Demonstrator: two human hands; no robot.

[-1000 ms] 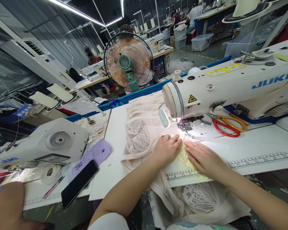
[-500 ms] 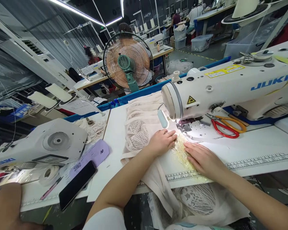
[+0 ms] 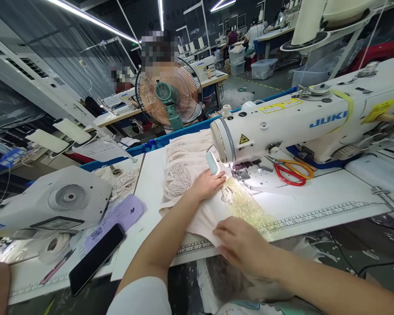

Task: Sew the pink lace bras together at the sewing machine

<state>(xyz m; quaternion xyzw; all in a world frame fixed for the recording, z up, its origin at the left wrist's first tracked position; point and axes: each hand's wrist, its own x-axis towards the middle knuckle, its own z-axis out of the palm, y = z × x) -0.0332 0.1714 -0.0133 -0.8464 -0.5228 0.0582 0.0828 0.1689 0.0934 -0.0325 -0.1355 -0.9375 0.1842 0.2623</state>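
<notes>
My left hand lies flat on beige lace-patterned fabric, left of the sewing machine's needle area, its fingers stretched toward it. At the front edge of the table, my right hand is slightly blurred, its fingers closed on the lower edge of the fabric. A yellowish, shiny patch on the table shows bare between my hands. The white sewing machine stands over the work with its lamp lit. More fabric hangs below the table edge, partly hidden by my right arm.
Red-handled scissors and orange-handled scissors lie beside the machine bed. On the left are a black phone, a purple card and a second machine. A ruler strip runs along the front edge. A fan stands behind.
My right hand has left the yellowish patch and moved left and toward me, onto the fabric's edge. The left hand stays on the fabric. The whole view has shifted slightly.
</notes>
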